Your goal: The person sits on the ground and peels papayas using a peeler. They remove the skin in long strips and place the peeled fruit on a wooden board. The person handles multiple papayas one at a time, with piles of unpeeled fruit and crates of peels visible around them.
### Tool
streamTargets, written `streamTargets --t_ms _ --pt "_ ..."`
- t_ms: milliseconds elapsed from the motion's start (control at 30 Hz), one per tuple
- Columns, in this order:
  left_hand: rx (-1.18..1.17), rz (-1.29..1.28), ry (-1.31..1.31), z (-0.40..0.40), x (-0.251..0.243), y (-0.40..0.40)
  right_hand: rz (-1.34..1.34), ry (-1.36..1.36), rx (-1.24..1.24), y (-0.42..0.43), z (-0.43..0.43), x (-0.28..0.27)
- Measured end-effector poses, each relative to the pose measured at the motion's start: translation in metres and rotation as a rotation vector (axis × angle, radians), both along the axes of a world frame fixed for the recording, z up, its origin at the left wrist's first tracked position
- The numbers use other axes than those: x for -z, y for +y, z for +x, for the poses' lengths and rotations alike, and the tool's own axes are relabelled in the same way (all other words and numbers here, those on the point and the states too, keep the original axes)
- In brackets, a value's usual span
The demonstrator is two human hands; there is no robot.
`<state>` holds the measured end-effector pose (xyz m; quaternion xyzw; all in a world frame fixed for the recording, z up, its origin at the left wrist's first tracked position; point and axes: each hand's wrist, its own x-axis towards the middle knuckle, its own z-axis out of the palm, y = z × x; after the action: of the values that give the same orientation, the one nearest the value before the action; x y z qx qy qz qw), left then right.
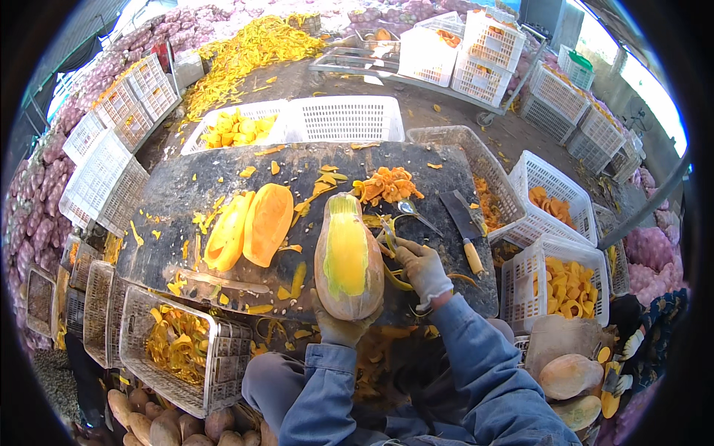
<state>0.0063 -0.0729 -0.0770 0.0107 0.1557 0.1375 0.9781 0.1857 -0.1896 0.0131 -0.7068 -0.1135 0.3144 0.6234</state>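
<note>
A partly peeled squash (pixel 349 259) lies lengthwise on the dark, worn work table (pixel 223 167), a bright yellow strip bared along its top. My left hand (pixel 345 326), in a work glove, cups its near end. To the squash's right, my gloved right hand (pixel 421 267) grips a peeler (pixel 389 234). Two peeled, hollowed squash halves (pixel 248 228) rest to the left. Scooped orange pulp (pixel 390 185) is heaped beyond the squash, beside a metal spoon (pixel 418 216). A cleaver (pixel 464 228) with a wooden handle lies farther right.
White plastic crates (pixel 346 120) line the table's far side; others at right hold cut squash (pixel 566 287). A crate of peelings (pixel 178 345) stands at left, above whole squashes (pixel 167 429). A co-worker's gloved hands (pixel 629 357) show at lower right.
</note>
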Motion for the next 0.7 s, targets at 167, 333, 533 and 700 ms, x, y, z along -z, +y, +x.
streamTargets --t_ms 167,333,533,700 --pt "0.037 0.178 0.092 -0.019 -0.005 0.017 0.089 -0.165 0.003 0.056 0.012 0.045" --pt "0.096 0.191 0.061 -0.027 -0.012 0.018 0.049 -0.331 0.036 0.087 0.034 0.062" --pt "0.113 0.232 0.082 -0.020 -0.011 0.016 -0.048 -0.164 0.030 0.112 0.066 0.058" --pt "0.089 0.197 0.118 -0.021 -0.007 0.017 -0.024 -0.147 -0.017 0.116 0.064 0.061"
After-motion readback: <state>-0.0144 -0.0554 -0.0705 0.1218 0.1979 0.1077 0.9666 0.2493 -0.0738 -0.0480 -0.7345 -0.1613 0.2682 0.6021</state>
